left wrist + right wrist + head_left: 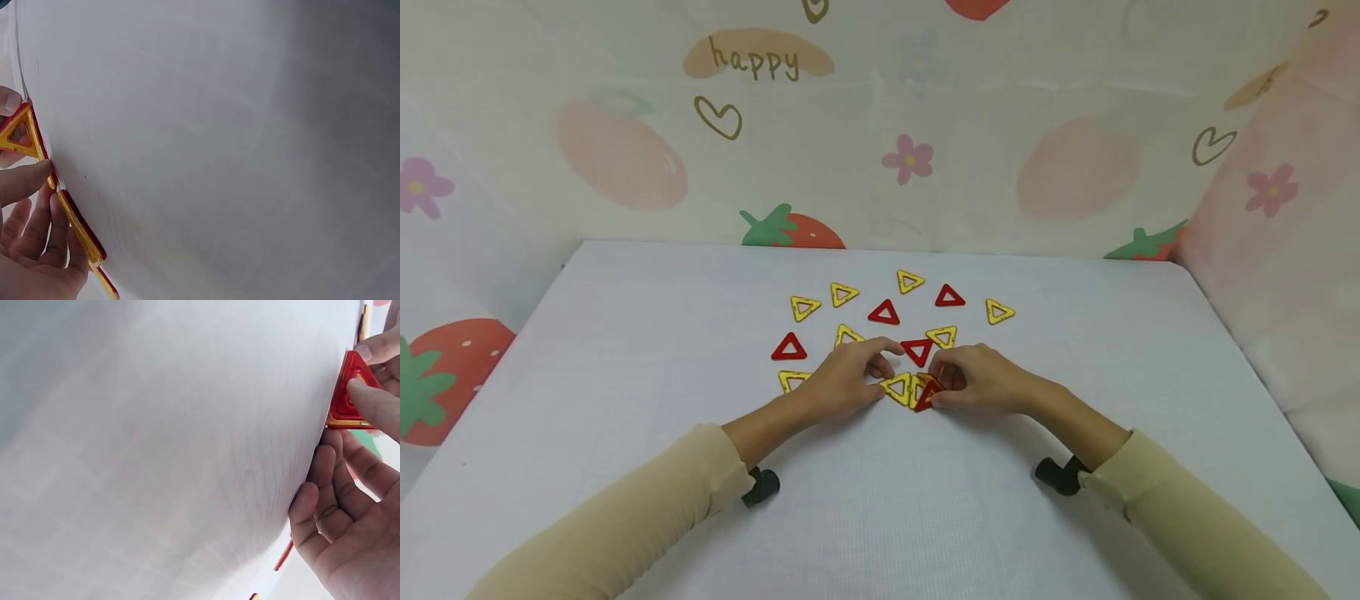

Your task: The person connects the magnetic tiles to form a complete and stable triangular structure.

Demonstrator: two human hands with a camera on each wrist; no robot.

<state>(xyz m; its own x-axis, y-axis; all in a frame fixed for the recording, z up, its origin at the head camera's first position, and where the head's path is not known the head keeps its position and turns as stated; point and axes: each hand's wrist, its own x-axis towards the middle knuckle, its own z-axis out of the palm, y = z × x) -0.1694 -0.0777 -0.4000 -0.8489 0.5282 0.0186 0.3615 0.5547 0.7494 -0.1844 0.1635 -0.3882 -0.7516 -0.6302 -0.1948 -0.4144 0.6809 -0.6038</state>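
Observation:
In the head view, my left hand (850, 379) pinches the left corner of a yellow triangular magnetic tile (887, 384) lying on the table. A second yellow tile (914, 390) meets its right side. My right hand (981, 379) holds a red triangular tile (927, 395) tilted up against that second one. In the right wrist view, the thumb presses on the face of the red tile (340, 409), with the other fingers curled below it. The left wrist view shows a raised yellow tile (31, 150) beyond the left thumb. The fingers partly hide the joined edges.
Loose yellow tiles (806, 307) and red tiles (883, 312) lie scattered on the white table (895, 517) beyond the hands. One red tile (917, 351) lies just behind the joined pieces. A patterned cloth (970, 100) hangs behind the table.

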